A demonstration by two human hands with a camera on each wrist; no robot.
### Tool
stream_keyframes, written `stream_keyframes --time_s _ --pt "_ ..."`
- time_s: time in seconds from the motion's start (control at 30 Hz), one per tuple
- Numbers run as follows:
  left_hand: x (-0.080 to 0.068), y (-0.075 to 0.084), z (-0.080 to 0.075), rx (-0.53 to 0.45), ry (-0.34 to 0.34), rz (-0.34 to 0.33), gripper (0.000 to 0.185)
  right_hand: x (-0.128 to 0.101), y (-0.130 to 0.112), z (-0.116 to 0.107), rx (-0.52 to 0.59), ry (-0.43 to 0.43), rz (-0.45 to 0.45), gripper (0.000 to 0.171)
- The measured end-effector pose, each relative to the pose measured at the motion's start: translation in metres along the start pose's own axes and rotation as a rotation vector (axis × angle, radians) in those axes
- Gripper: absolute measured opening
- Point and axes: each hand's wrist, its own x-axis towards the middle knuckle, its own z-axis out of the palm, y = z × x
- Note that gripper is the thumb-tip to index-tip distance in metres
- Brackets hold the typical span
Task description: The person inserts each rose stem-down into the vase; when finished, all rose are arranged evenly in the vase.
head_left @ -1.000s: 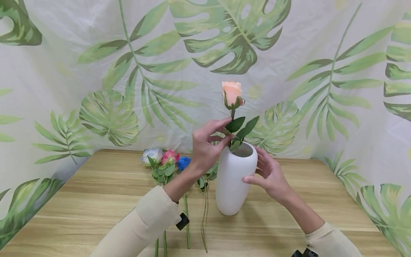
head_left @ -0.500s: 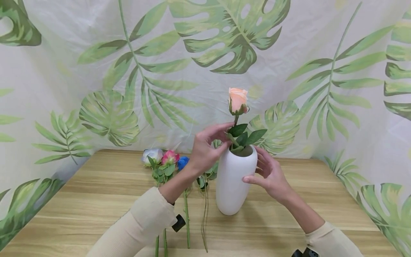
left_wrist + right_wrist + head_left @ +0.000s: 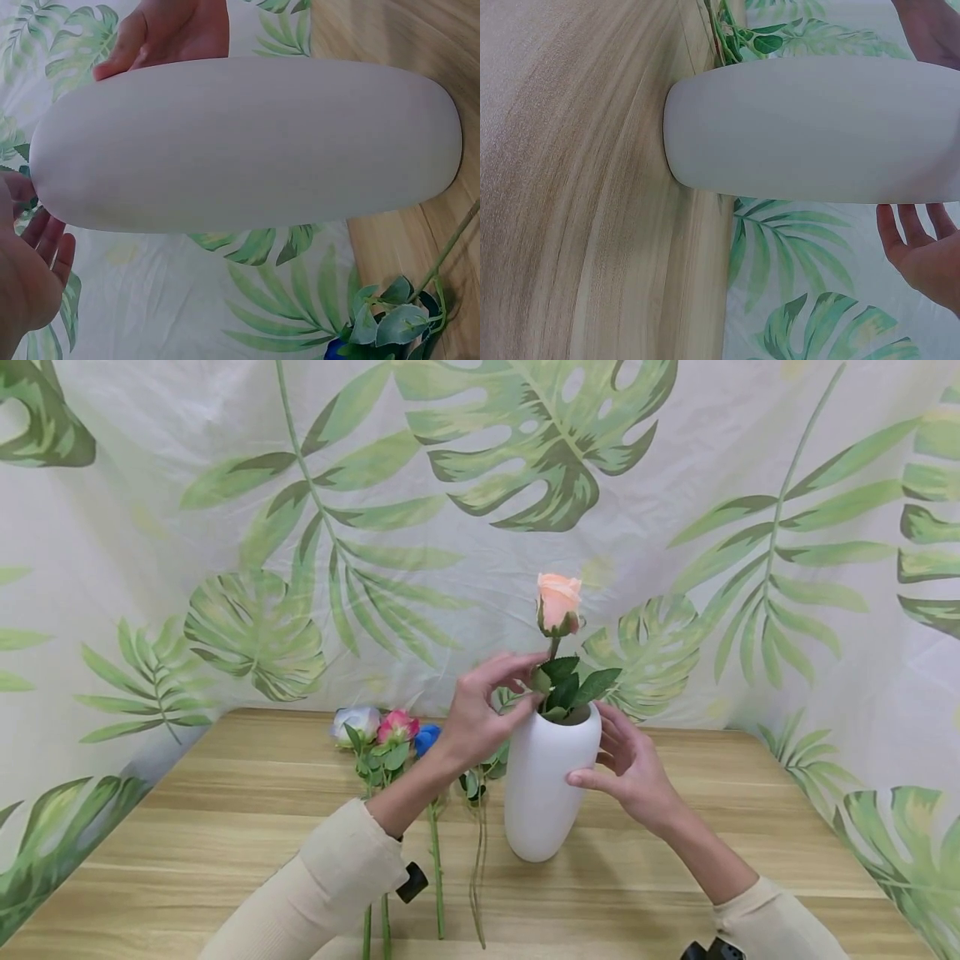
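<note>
A tall white vase [image 3: 546, 793] stands upright on the wooden table. In its mouth is a peach rose [image 3: 558, 602] with dark green leaves, its lower stem hidden inside. My left hand [image 3: 483, 714] pinches the rose by its stem and leaves, right at the rim. On the vase's right side, my right hand [image 3: 637, 777] holds it, thumb toward me and fingers behind. The left wrist view shows the vase [image 3: 247, 142] between both hands, and in the right wrist view fingertips [image 3: 911, 225] of my right hand rest along its side.
Left of the vase lie a pale lilac flower [image 3: 356, 725], a pink flower [image 3: 397, 727] and a blue flower [image 3: 427, 739], stems toward me. A leafy sprig [image 3: 472, 785] lies between them and the vase. A leaf-print cloth [image 3: 360, 527] hangs behind the table [image 3: 187, 843].
The peach rose has sunk lower into the vase and shifted slightly right, my left hand moving down with it. My right hand and the vase have stayed in place.
</note>
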Motion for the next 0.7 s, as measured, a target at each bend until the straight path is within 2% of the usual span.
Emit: stream_keyframes --time_s 0.33,0.7 --pt "-0.008 -0.001 -0.006 0.023 -0.054 -0.015 0.036 0.001 0.001 0.000 0.013 -0.011 -0.020 0.079" --pt "-0.022 -0.004 -0.022 -0.039 -0.050 -0.115 0.029 0.001 0.000 0.001 0.016 0.002 -0.008 0.083"
